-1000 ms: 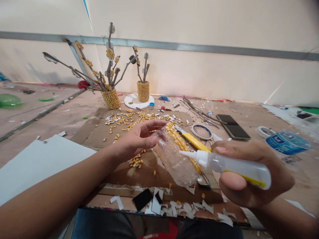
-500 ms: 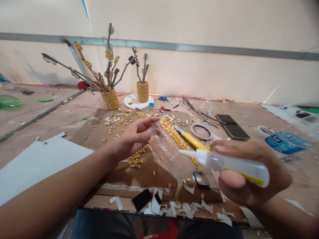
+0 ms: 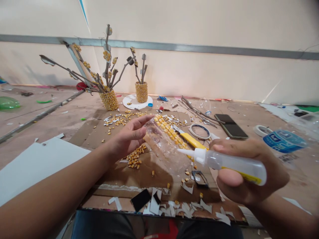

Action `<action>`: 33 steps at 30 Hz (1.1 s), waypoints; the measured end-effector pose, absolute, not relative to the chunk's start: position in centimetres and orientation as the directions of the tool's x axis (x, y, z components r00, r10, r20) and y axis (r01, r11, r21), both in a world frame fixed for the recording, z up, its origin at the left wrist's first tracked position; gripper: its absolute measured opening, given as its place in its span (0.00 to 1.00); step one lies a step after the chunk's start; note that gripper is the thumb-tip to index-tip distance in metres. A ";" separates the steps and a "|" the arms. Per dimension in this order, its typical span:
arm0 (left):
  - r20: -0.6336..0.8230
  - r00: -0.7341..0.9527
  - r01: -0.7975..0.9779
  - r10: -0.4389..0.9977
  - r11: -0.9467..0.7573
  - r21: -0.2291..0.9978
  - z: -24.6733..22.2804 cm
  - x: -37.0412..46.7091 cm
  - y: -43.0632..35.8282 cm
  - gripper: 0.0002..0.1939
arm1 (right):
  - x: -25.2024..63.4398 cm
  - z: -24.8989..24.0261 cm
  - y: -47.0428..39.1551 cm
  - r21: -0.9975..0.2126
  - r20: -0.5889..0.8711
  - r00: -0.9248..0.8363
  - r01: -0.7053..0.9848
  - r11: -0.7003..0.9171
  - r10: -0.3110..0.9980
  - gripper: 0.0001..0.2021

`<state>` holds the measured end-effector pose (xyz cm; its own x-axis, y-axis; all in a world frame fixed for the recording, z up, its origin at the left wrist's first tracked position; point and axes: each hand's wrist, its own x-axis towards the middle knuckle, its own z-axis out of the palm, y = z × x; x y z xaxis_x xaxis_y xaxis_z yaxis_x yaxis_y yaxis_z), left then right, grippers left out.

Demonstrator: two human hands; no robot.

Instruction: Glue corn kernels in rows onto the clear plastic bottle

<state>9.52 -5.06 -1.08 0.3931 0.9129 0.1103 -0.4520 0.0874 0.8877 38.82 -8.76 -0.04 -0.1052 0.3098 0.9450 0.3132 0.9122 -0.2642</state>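
Tilted above the cardboard, a clear plastic bottle piece (image 3: 164, 152) carries rows of yellow corn kernels (image 3: 171, 132) along its upper right side. My left hand (image 3: 132, 134) grips its far left end, fingers partly hidden behind it. In my right hand (image 3: 246, 169) is a white glue bottle (image 3: 231, 164) with a yellow label, held sideways between thumb and fingers. Its narrow nozzle points left, over the clear plastic close to the lowest kernels; whether it touches cannot be told. Loose corn kernels (image 3: 134, 157) lie in a pile below my left hand.
Two corn-covered pots with twigs (image 3: 109, 100) (image 3: 141, 92) stand at the back. Behind my right hand lie a yellow utility knife (image 3: 193, 141), a tape roll (image 3: 199, 131) and a phone (image 3: 231, 126). A labelled plastic bottle (image 3: 284, 141) is at right. Paper scraps (image 3: 185, 209) litter the front edge.
The plastic piece has turned and shifted slightly left and up with my left hand. The glue bottle has moved slightly left, its nozzle staying over the plastic. The whole view has shifted a little.
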 end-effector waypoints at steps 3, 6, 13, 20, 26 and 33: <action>0.102 0.401 -0.422 0.910 0.085 0.903 -1.1 9.3 -4.9 0.32 | 38.8 -0.1 -8.6 -0.242 0.954 -0.099 0.305 0.921 0.284 0.18; 0.110 0.389 -0.405 0.915 0.063 0.912 -1.0 9.3 -4.9 0.33 | 38.8 -0.1 -8.4 -0.237 0.958 -0.081 0.307 0.922 0.274 0.16; 0.124 0.386 -0.396 0.914 0.043 0.917 -0.6 9.4 -4.7 0.31 | 38.9 -0.1 -8.4 -0.250 0.954 -0.074 0.332 0.909 0.290 0.14; 0.127 0.361 -0.427 0.924 0.043 0.903 -0.6 9.1 -4.4 0.30 | 38.8 -0.2 -8.4 -0.227 0.964 -0.053 0.348 0.910 0.260 0.13; 0.140 0.352 -0.424 0.925 0.024 0.905 -0.5 9.0 -4.4 0.32 | 39.1 -0.4 -8.5 -0.255 0.958 -0.045 0.322 0.912 0.284 0.15; 0.126 0.304 -0.428 0.944 0.017 0.904 -0.3 9.2 -4.4 0.32 | 39.3 -0.5 -8.2 -0.214 0.968 -0.055 0.314 0.925 0.243 0.17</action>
